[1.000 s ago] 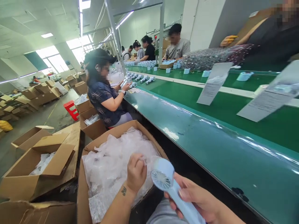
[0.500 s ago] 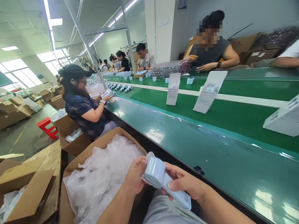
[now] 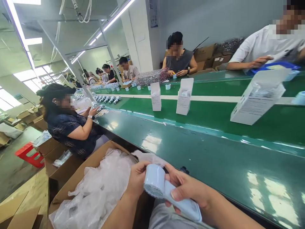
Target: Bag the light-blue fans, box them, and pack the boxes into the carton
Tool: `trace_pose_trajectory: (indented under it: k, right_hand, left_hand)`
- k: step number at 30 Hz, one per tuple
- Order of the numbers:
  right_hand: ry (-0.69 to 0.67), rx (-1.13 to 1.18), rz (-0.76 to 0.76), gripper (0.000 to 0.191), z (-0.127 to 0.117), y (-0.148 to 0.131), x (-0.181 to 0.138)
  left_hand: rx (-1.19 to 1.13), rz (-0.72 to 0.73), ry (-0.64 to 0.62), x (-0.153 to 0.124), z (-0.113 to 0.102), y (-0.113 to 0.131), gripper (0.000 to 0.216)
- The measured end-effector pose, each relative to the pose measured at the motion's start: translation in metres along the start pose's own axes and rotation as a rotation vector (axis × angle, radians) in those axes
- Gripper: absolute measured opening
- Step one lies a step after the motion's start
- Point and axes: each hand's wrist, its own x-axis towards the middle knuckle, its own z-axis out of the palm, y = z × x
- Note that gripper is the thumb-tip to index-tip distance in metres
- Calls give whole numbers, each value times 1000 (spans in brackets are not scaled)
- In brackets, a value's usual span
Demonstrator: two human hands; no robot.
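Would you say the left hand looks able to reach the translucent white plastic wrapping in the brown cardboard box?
Probably yes: the left hand is beside the open box and nothing covers the wrapping, though that hand seems to touch the light-blue plastic fan the right hand grips.

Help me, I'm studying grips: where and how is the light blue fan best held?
Probably by its slim handle, from the person's right: it extends that way from the broad round head, and the right hand wraps it there.
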Motion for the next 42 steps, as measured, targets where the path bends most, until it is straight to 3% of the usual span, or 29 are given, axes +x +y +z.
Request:
trace_pose_trajectory:
  k: [3,5,8,10,14,16,18,22,24,29,32,34,36,40,42]
  right_hand:
    - [85,-44,-33,90,-9,0,-3]
    - [173,-80,-42,73,-17,2,-7]
    - [298,-140,-27,68,-22,7,-11]
    - [361,-174,-9,71,-21,12,-10]
    - [424,-165,7,77,-18,15,-9]
    - [419,-146,8,75,-19,14,-12]
    - [409,-128,-13,69,-21,11,-17]
    - [445,-68,-82,59,-25,8,-23]
    - [462,-21,-103,56,-26,11,-22]
    - [511,92,-148,48,-24,21,-14]
    - [538,88,-126,45,-24,22,-12]
    - [541,80,-114,44,-24,21,-12]
    - [536,101,-118,44,-23,20,-14]
    - [498,147,-175,50,-19,20,-19]
    - [497,156,-213,58,-17,20,-22]
  left_hand:
    - [-217,-164,69,4,2,-6,32]
    - [-245,-144,135,6,-2,-7,32]
    - [-137,-35,164,8,-6,-8,29]
    - [70,95,95,8,-2,-6,24]
    - [539,419,-198,10,6,4,15]
    - [619,487,-320,11,4,11,15]
    - [680,560,-364,12,-3,15,16]
    - [958,845,-234,8,-16,2,32]
    - [1084,889,-115,6,-15,-12,35]
    - [972,667,97,7,-4,-34,17]
    - [760,461,165,8,3,-29,9]
    - [683,407,178,8,5,-22,9]
    - [708,518,138,7,6,-17,8]
    - [846,914,-9,1,3,-16,22]
    - [871,919,-36,-2,1,-21,26]
